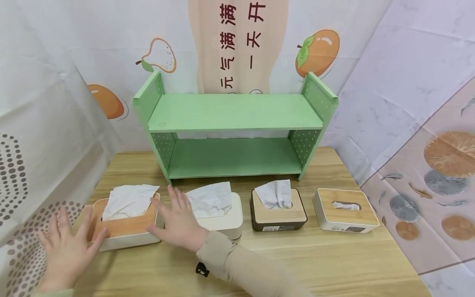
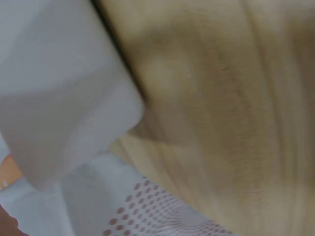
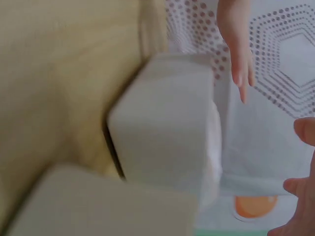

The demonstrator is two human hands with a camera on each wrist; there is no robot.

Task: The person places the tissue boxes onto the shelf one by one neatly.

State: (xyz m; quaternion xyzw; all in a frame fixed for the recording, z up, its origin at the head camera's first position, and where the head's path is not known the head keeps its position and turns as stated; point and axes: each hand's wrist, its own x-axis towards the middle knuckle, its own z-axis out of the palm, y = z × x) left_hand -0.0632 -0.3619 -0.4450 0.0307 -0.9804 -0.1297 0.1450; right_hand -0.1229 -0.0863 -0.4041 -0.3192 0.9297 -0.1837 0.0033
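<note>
At the table's left stands a tissue box (image 1: 122,229) with a wooden lid, white sides and a white tissue (image 1: 128,200) sticking up. My left hand (image 1: 67,247), fingers spread, is at its left front corner. On the other side, my right hand (image 1: 179,220) is also spread, between this box and a cream tissue box (image 1: 222,222), overlapping both in the head view. Neither hand grips anything. The right wrist view shows the white side of the left box (image 3: 162,123), the cream box's corner (image 3: 108,206) and my left hand (image 3: 238,49) beyond.
Further right stand a black-sided tissue box (image 1: 280,214) with a wooden lid and a white one (image 1: 346,202) with a bamboo lid. A green two-tier shelf (image 1: 237,111) is at the table's back. A small black item (image 1: 202,269) shows below my right wrist.
</note>
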